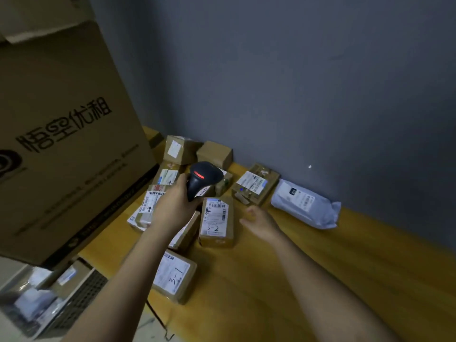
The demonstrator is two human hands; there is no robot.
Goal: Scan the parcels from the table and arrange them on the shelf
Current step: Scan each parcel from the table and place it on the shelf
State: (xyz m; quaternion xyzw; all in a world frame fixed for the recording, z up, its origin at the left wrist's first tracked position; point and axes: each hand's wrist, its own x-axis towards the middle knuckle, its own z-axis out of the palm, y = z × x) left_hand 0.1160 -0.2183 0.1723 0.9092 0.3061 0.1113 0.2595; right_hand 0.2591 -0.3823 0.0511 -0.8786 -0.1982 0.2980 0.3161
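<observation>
Early stage, by my assessment. The left hand [176, 206] grips the scanner [203, 177] above the parcels [216, 222], roughly ten lying on the yellow table [283, 280]. The right hand [259, 222] hovers, fingers released. No shelf visible.

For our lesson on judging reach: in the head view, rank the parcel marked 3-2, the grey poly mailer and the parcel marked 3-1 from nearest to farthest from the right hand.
1. Parcel marked 3-2, just left of the right hand.
2. Grey poly mailer, to its right by the wall.
3. Parcel marked 3-1, lower left, near the table edge.
</observation>
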